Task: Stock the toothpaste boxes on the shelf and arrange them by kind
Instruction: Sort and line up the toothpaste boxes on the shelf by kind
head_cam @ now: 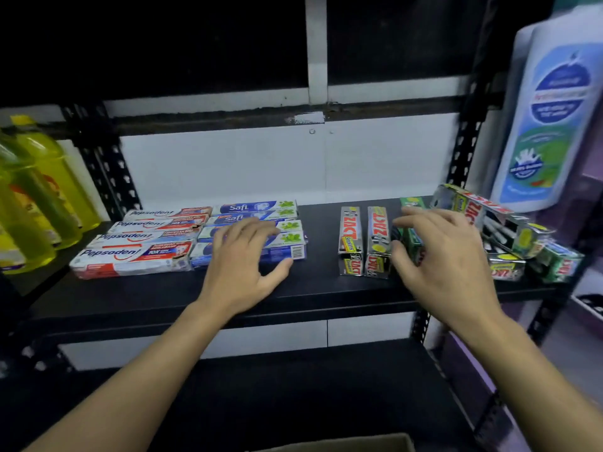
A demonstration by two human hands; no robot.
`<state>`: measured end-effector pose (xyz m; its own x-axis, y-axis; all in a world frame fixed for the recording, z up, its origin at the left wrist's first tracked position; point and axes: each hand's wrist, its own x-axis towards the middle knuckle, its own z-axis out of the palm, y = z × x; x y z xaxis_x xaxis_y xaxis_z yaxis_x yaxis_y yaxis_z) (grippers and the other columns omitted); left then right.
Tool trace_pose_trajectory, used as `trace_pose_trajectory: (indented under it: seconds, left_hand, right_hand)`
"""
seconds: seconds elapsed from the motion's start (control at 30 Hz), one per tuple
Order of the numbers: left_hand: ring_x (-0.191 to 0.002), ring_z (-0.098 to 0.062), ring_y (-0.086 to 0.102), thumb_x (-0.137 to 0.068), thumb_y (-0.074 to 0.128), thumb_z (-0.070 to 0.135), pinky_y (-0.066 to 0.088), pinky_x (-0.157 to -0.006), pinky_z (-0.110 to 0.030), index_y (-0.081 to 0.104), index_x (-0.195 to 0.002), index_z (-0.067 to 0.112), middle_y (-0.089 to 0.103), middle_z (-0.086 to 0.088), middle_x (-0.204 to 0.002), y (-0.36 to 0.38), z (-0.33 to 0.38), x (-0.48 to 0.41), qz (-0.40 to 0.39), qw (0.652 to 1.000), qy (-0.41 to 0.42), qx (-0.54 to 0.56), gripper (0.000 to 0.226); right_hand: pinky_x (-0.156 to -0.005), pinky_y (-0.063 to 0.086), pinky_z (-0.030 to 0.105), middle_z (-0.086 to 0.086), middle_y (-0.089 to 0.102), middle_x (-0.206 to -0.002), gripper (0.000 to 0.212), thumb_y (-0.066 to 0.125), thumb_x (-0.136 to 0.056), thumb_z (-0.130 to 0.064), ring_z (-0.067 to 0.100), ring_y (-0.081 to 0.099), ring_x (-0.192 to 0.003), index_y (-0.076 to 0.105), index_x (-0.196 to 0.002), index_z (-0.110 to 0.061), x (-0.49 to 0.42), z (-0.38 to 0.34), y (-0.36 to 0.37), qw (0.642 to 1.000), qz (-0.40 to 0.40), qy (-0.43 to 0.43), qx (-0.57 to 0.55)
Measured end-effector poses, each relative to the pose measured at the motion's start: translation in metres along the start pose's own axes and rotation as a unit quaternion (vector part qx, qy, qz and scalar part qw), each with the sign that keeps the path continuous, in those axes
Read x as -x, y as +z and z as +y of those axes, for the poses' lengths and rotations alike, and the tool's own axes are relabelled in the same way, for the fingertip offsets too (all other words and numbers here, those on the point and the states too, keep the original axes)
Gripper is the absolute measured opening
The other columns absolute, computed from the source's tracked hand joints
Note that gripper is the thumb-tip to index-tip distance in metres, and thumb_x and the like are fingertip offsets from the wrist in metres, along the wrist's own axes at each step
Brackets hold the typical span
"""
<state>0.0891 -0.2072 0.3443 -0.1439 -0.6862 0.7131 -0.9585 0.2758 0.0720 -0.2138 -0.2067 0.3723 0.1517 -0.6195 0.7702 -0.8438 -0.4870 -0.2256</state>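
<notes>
On the black shelf (313,288), several red-and-white Pepsodent boxes (137,252) lie side by side at the left. Blue Safi boxes (257,207) lie right beside them. My left hand (241,259) rests flat on the front Safi boxes with its fingers spread. Two silver Zact boxes (363,243) lie end-on right of centre. My right hand (440,256) curls around a green Zact box (411,243) next to them. A loose heap of silver and green Zact boxes (509,233) lies at the far right.
Yellow liquid bottles (36,197) stand on the neighbouring shelf at the left. A big white bottle with a blue label (551,119) hangs close at the upper right. A lower shelf (293,386) and a cardboard box edge (342,443) lie below. Perforated black uprights (466,141) frame the shelf.
</notes>
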Motion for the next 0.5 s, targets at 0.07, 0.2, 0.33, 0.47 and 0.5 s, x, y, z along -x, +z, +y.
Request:
trace_pose_trajectory:
  seconds: [0.07,0.2,0.33,0.47,0.5]
  left_hand:
    - [-0.131,-0.015,0.046,-0.085,0.057,0.059,0.029,-0.111,-0.041,0.060,-0.125,0.026,0.058,0.009,-0.134,0.014,0.034,-0.012,-0.006,0.999,0.023,0.042,0.053]
    - [-0.137,-0.011,0.038,-0.089,0.050,0.060,0.028,-0.114,-0.041,0.054,-0.135,0.028,0.053,0.011,-0.142,0.047,0.092,-0.039,-0.037,0.992,0.023,0.120,0.056]
    - [-0.142,-0.009,0.032,-0.097,0.036,0.059,0.026,-0.117,-0.045,0.051,-0.142,0.032,0.047,0.012,-0.150,0.076,0.122,-0.048,-0.068,0.984,-0.017,0.164,0.054]
    - [-0.145,-0.009,0.026,-0.098,0.030,0.061,0.021,-0.117,-0.041,0.053,-0.142,0.037,0.043,0.014,-0.153,0.084,0.120,-0.044,-0.086,0.986,-0.012,0.144,0.054]
    - [-0.146,-0.009,0.025,-0.097,0.031,0.063,0.022,-0.118,-0.042,0.053,-0.141,0.038,0.044,0.015,-0.152,0.083,0.120,-0.044,-0.090,0.983,-0.021,0.158,0.055]
  right_hand:
    - [-0.098,0.043,0.047,-0.001,0.065,-0.126,0.036,0.059,-0.085,-0.035,0.028,0.054,-0.113,0.066,-0.115,-0.018,0.003,0.013,-0.010,1.000,-0.001,0.022,0.015]
    - [-0.102,0.042,0.045,0.006,0.047,-0.148,0.060,0.054,-0.089,-0.055,0.027,0.047,-0.130,0.050,-0.140,-0.024,0.009,0.022,-0.008,0.993,-0.104,0.043,0.044]
    - [-0.096,0.047,0.039,0.007,0.036,-0.155,0.060,0.054,-0.092,-0.055,0.028,0.051,-0.129,0.042,-0.146,-0.031,0.013,0.026,0.001,0.989,-0.126,0.077,0.022]
    - [-0.093,0.049,0.042,0.010,0.036,-0.155,0.058,0.056,-0.092,-0.050,0.031,0.057,-0.123,0.041,-0.146,-0.037,0.012,0.027,0.001,0.986,-0.121,0.114,-0.006]
    - [-0.095,0.049,0.043,0.011,0.037,-0.155,0.058,0.057,-0.093,-0.048,0.031,0.057,-0.122,0.041,-0.147,-0.036,0.012,0.028,0.001,0.986,-0.123,0.116,-0.013]
